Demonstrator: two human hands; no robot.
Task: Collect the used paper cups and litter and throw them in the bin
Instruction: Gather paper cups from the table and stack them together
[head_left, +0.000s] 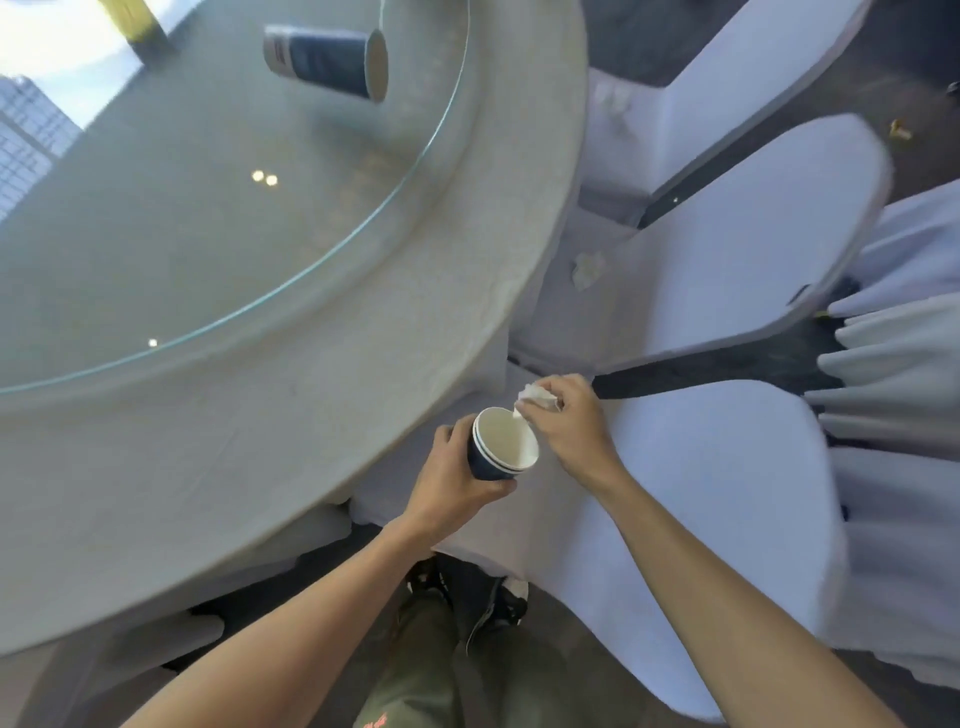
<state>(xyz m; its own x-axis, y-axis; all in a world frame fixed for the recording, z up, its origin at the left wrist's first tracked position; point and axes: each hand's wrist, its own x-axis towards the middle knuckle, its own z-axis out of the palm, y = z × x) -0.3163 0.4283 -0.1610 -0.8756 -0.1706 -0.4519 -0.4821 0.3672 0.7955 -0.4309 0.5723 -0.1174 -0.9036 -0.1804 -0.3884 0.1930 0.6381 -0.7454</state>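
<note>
My left hand (457, 480) grips a stack of dark blue paper cups (501, 444) with white insides, held upright over the gap between table and chair. My right hand (563, 423) pinches a crumpled white tissue (535, 396) right at the cups' far rim. Another dark blue paper cup (327, 60) lies on its side on the glass turntable (208, 208) at the far side of the round table. A crumpled piece of paper (588, 269) lies on the seat of the middle chair, and more scraps (613, 101) lie on the far chair.
The round table (260, 441) with a pale cloth fills the left. White-covered chairs (727, 493) stand close along its right edge. A small yellow bit of litter (900, 130) lies on the dark carpet at far right. My legs and shoes are below.
</note>
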